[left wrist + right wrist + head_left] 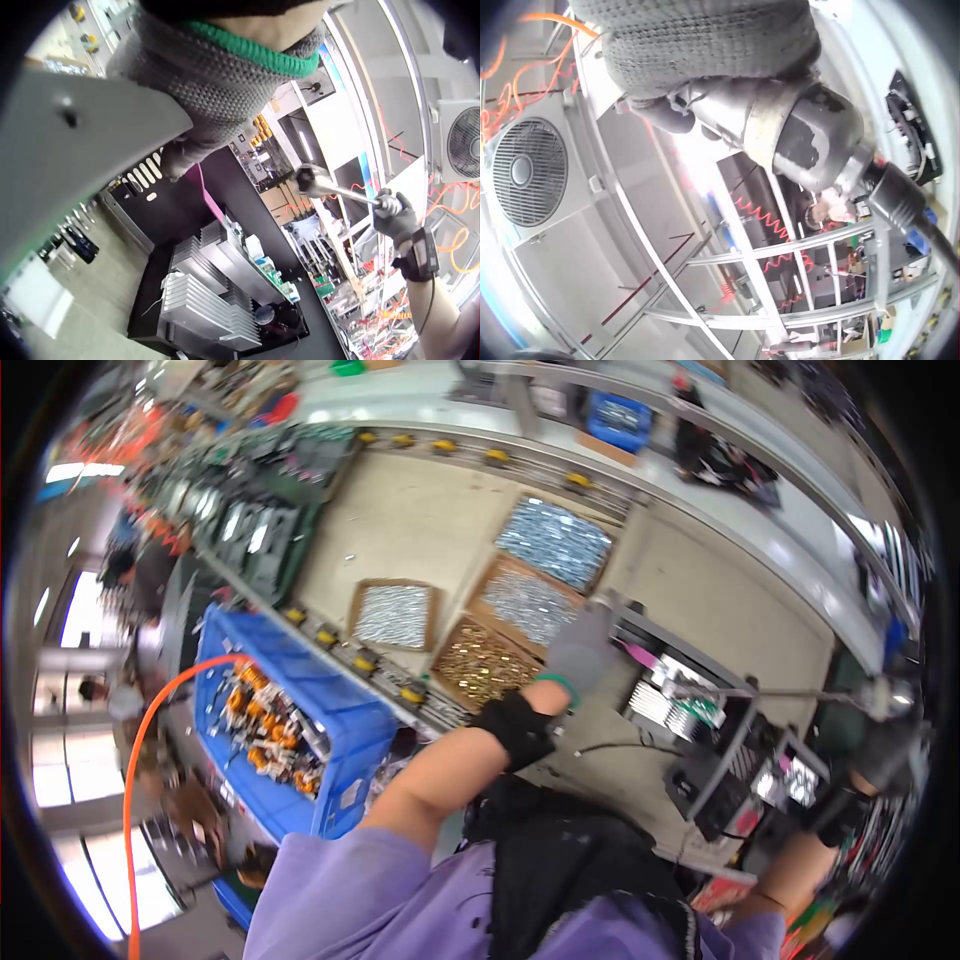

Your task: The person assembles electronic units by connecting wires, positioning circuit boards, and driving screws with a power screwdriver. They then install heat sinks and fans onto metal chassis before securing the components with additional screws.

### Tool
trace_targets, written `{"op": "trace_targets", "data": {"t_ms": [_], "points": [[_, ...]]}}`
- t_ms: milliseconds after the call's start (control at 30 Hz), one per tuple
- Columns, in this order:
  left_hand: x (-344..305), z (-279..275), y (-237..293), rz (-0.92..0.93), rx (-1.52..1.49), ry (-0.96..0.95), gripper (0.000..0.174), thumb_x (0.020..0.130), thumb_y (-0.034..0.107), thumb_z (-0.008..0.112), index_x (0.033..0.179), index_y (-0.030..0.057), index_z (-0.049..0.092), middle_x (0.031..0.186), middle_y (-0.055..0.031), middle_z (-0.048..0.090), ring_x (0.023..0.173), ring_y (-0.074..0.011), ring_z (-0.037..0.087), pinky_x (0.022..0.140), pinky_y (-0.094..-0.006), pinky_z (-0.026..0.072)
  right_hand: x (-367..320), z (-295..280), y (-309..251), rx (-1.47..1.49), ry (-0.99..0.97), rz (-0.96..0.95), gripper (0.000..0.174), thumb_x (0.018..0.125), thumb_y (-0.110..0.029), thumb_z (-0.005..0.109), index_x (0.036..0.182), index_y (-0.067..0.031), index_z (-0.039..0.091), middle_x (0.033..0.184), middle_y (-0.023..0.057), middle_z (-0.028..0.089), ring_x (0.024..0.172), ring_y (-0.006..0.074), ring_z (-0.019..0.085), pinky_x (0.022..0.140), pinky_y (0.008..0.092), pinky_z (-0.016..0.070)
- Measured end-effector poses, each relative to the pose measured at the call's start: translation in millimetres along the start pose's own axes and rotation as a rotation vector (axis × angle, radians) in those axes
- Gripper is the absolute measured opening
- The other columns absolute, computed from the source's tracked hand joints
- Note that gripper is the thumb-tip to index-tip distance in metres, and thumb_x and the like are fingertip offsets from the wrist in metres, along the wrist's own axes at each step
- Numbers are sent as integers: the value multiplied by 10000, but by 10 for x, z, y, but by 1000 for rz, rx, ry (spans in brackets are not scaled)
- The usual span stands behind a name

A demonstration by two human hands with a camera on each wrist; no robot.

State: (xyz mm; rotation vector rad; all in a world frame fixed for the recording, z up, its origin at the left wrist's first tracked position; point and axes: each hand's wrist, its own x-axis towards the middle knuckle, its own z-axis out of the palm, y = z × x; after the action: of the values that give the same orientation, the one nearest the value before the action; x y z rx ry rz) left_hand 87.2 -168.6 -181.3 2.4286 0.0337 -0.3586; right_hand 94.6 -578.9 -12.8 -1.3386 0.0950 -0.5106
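Observation:
In the head view, my gloved left hand [585,645] is at the left end of a black housing [680,645] with silver finned heat sinks [655,707] inside. Its fingers bend over the housing's edge in the left wrist view, beside slots and a pink strip [208,196]; a grey panel [82,150] hides part of it. My right hand [885,755] grips a metal power driver [885,700], whose long shaft points left above the housing. The driver's body [802,135] shows below the right glove [712,45] in the right wrist view.
Cardboard trays of silver screws [393,614], brass-coloured screws [485,663] and long silver pieces [553,542] lie left of the housing. A blue bin [355,745] of orange and white parts stands at the left. A smaller black unit [715,790] sits near the body; a rail runs overhead.

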Motion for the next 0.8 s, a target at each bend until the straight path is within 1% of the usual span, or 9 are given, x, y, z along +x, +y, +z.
{"op": "trace_targets", "data": {"t_ms": [100,133,200,267,333,433,500,600,800], "points": [[7,-74,125,-54,6,-22,719,774,146,704,1402,93,359,1189,-207,570,1063,-384,585,880,-442,488,-371,-70,659,302,104,154,254,936,-229,566,1076,-26,630,1058,103,654,901,219,651,791,340,542],[20,-63,134,-65,4,24,700,766,133,721,1380,74,390,1159,-211,590,1069,-379,581,897,-432,475,-463,-99,821,367,23,212,215,931,-207,574,1067,-49,627,991,68,643,919,195,628,800,340,527],[13,-47,129,-66,-26,23,704,756,139,735,1372,73,401,1144,-209,601,1061,-382,585,895,-429,475,-679,23,1021,470,226,255,170,895,-180,624,940,-17,636,914,107,654,860,214,643,800,340,552],[31,-38,129,-75,-50,23,708,746,144,750,1363,72,411,1128,-206,613,1052,-385,590,893,-426,476,-740,15,1318,478,396,245,151,874,-142,648,931,-4,624,913,111,652,864,217,646,834,338,556],[43,-47,148,-102,-2,28,682,742,134,758,1340,68,436,1130,-204,617,1057,-381,590,876,-423,481,-850,243,1357,516,495,277,158,872,-138,649,946,-2,616,907,113,646,880,219,639,857,338,549],[26,-36,138,-48,-14,66,656,740,134,764,1316,62,459,1111,-208,621,1048,-384,593,859,-424,485,-962,265,1485,584,481,375,152,864,-139,648,948,-15,622,909,100,647,887,220,639,844,345,545],[37,-28,132,-49,3,67,648,740,141,766,1306,55,464,1099,-211,622,1037,-388,595,850,-424,488,-1001,334,1576,548,609,461,147,852,-134,647,951,-27,629,914,92,649,886,222,640,838,352,541],[58,-21,134,-62,15,61,624,742,152,768,1284,40,478,1080,-214,624,1017,-391,601,833,-424,493,-1052,301,1507,550,623,482,134,839,-114,643,946,-33,632,914,88,650,884,221,638,840,354,541],[41,24,95,-18,31,97,579,751,166,764,1244,21,496,1057,-212,630,988,-390,612,806,-421,501,-1075,173,1404,495,593,315,202,879,-173,621,982,1,625,950,132,638,888,240,631,831,369,544]]}}
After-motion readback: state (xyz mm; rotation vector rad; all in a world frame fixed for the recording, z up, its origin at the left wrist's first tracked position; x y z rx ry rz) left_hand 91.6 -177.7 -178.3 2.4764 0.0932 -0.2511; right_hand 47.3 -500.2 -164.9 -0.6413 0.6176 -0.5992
